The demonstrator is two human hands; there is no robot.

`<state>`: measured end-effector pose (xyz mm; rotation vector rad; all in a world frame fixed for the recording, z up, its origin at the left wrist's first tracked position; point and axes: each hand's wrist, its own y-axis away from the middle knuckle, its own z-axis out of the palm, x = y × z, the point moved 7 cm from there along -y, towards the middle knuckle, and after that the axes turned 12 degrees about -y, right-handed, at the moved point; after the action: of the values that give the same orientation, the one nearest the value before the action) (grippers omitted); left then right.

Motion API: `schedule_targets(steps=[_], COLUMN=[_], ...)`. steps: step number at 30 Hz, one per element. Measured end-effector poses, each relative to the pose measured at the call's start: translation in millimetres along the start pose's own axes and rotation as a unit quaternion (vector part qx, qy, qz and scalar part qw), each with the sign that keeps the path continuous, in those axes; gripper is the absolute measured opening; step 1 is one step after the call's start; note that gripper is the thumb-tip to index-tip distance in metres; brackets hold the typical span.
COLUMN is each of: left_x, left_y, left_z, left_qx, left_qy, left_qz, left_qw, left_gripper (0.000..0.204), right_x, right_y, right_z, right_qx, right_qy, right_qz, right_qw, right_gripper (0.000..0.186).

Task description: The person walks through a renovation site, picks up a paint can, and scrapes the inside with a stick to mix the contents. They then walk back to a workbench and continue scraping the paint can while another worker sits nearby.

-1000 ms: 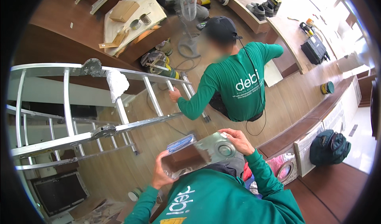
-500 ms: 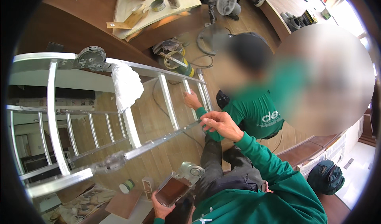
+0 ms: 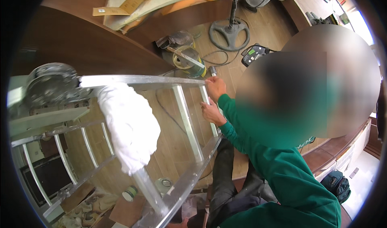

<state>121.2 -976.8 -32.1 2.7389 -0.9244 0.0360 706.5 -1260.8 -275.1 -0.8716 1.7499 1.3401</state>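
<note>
My right hand is closed around the far end of the aluminium ladder's upper rail. Just below it, the hand of a co-worker in green rests on the end rung. Behind the near rail, at the bottom edge, my left hand is mostly hidden, against what looks like a rectangular can with a round cap. A bunched white cloth hangs over a rung in the middle. The ladder's hinge is blurred at the left.
Beyond the ladder stands a used bucket with a flat strip across it. A fan's round base and a cable lie on the floor. A wooden counter curves along the far left, and a dark bag lies at right.
My right hand has gone from loose in the air to the ladder's rail end. The ladder and cloth now look nearer, and the rectangular can is largely behind the rail.
</note>
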Motion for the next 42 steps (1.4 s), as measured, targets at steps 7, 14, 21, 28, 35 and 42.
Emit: schedule_targets(steps=[7, 14, 21, 28, 35, 42], left_x=[-4, -10, -17, -20, 24, 57], left_y=[-15, -9, -3, 11, 62, 150], left_z=[37, 57, 63, 63, 55, 40], left_qx=[0.041, 0.060, 0.077, 0.099, 0.101, 0.084], left_qy=[-0.039, -0.059, -0.063, -0.046, 0.000, 0.153], left_qz=[-0.050, -0.083, -0.094, -0.078, -0.057, -0.120], left_qw=[0.997, 0.993, 0.991, 0.991, 0.993, 0.977], left_gripper=[0.102, 0.104, 0.106, 0.109, 0.106, 0.090], right_x=[53, 69, 100, 69, 19, -9], right_y=[-108, -156, -169, -107, -16, 150], right_z=[48, 80, 89, 54, 0, -85], right_qx=[0.030, 0.037, -0.024, 0.056, 0.067, -0.086], right_qy=[0.089, 0.103, -0.153, -0.301, -0.358, -0.467], right_qz=[-0.023, -0.034, 0.054, 0.073, 0.084, 0.075], right_qw=[0.995, 0.993, 0.986, 0.949, 0.927, 0.877], right_gripper=[0.045, 0.064, 0.036, 0.026, 0.030, 0.029])
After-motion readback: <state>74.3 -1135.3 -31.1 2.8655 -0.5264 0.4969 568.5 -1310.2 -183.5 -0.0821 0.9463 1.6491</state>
